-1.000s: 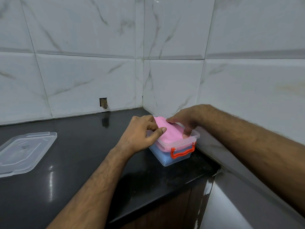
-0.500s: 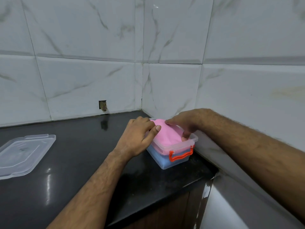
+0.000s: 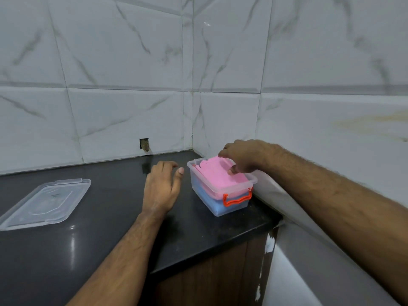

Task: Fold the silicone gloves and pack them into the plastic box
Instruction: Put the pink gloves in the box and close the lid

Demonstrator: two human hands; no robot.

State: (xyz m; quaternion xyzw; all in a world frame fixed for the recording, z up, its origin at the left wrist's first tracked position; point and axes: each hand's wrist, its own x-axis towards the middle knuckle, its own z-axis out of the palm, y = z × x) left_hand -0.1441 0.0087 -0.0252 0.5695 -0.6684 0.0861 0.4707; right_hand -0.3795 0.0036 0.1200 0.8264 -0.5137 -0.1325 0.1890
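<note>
The box [image 3: 221,186] sits on the black counter [image 3: 106,217], close to the corner where the two tiled walls [image 3: 123,85] meet. Inside the box lies a folded pink glove [image 3: 217,176], and under it, seen through the clear side, a blue glove [image 3: 217,205]. The pink glove fills the top of the box and comes up about as high as the rim. The right hand [image 3: 241,156] is over the far side of the box, with its thumb pressing down on the pink glove and its fingers bent above it; it does not seem to be pinching anything. The left hand [image 3: 162,188] is just beside the box on its left, not touching it, fingers loose and a little spread, holding nothing. The lid [image 3: 44,203] lies flat on the counter, well to the left of the box. The red handle [image 3: 237,198] hangs on the near end of the box. The step now looks like pushing the glove down so the box can close. To do it well, the person should press flat and even, tuck any edge that sticks over the rim, and hold the box with the left hand so it does not slide. Silicone can spring back up, so the lid should likely go on soon.
</note>
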